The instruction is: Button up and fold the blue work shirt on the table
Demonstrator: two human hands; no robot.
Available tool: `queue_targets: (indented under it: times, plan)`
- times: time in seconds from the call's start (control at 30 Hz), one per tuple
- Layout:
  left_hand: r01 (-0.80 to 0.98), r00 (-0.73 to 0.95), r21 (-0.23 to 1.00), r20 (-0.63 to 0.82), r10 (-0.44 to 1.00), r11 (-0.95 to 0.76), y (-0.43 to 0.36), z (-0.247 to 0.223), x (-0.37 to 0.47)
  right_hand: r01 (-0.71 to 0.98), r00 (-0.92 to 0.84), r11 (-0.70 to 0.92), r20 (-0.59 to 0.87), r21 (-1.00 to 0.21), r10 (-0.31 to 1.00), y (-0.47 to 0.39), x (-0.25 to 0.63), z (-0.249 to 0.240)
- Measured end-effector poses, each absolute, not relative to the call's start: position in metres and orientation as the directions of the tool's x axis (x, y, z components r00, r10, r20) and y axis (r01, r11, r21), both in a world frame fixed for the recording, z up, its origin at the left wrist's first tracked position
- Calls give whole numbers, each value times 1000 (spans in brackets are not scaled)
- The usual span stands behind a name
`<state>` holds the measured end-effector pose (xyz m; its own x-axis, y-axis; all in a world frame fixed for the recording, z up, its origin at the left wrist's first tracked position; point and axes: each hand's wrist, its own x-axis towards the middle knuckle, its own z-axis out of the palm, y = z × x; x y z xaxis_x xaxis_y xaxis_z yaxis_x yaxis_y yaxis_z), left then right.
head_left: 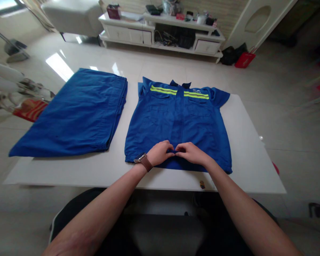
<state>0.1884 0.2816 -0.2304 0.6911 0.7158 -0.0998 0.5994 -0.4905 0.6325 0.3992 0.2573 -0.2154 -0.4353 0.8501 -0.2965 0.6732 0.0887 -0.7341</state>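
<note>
A blue work jacket (pixel 154 121) with yellow-green stripes lies front up, its collar pointing away from me. My left hand (pixel 161 153), with a watch (pixel 143 160) on the wrist, pinches the jacket's front near the bottom hem. Right beside it, my right hand (pixel 190 153) pinches the same spot, the fingertips of both hands almost touching. A small fold of blue cloth shows between them. To the left lies a folded blue garment (pixel 77 113), apart from the jacket.
Both garments lie on a white table (pixel 250 153). A small brown and yellow item (pixel 202 184) sits at its near edge. Beyond stand a white cabinet (pixel 128 35) with items on it, a pale seat (pixel 72 17) and a red bag (pixel 244 59).
</note>
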Motion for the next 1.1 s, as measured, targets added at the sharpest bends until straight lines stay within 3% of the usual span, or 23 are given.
queue_targets:
  times: [1.1]
  plan:
    - [606,728,577,-125,674,-547,275,-223,193,673,-369,102,-212,-733,905,257,394,-206]
